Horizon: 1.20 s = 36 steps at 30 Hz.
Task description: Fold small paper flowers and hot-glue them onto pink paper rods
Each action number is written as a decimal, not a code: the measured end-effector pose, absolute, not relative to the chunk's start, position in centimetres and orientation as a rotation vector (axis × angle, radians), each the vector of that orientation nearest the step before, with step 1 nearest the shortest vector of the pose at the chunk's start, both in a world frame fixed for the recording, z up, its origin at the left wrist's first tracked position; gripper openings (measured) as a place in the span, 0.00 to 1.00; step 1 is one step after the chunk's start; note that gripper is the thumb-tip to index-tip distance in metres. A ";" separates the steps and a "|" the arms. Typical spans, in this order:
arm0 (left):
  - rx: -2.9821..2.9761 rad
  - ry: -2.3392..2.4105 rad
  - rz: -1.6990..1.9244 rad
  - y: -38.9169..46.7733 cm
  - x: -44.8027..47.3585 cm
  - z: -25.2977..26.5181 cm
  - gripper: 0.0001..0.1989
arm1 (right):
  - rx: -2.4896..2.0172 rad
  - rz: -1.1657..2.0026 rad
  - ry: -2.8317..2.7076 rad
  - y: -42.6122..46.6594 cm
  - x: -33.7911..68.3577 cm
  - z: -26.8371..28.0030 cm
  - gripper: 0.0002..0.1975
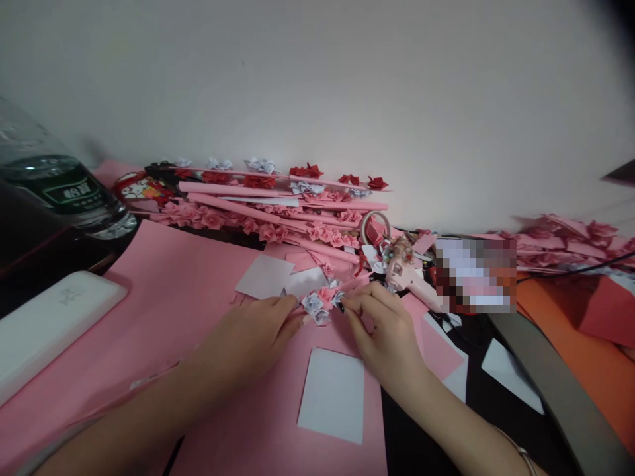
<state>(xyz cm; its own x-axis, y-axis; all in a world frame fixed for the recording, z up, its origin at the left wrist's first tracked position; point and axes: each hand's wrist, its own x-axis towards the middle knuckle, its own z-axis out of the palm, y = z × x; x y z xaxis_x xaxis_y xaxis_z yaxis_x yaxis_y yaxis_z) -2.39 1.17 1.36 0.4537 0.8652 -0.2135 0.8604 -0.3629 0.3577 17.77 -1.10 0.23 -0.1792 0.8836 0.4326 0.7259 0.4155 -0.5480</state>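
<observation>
Between my hands is a small cluster of folded paper flowers (326, 297), white and pink. My left hand (262, 327) grips the left side of the cluster between thumb and fingers. From the other side, my right hand (384, 324) pinches a small white paper flower (338, 298) at the cluster's right edge; whether it is joined to the rest I cannot tell. Just below lies a white paper square (331, 395) on a large pink sheet (213, 271). More white paper squares (264, 276) lie beyond my left hand.
Rolled pink paper stems (238, 190) with red, pink and white flowers line the wall. A pink glue gun (414, 281) and a tape roll (374, 228) stand behind my right hand. On the left are a water bottle (64, 188) and a white case (54, 324). Orange paper (555, 317) lies right.
</observation>
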 end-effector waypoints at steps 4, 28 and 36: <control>2.294 1.449 0.026 1.2 -2.3 1.4 0.16 | -1.362 0.248 -1.965 -1.1 17.8 0.0 0.08; 2.343 1.459 0.068 1.1 -2.7 1.1 0.17 | -1.223 0.087 -1.908 -1.1 18.3 -0.2 0.08; 2.403 1.458 0.071 0.8 -2.6 1.2 0.18 | -1.156 -0.043 -2.003 -1.0 17.6 -0.7 0.10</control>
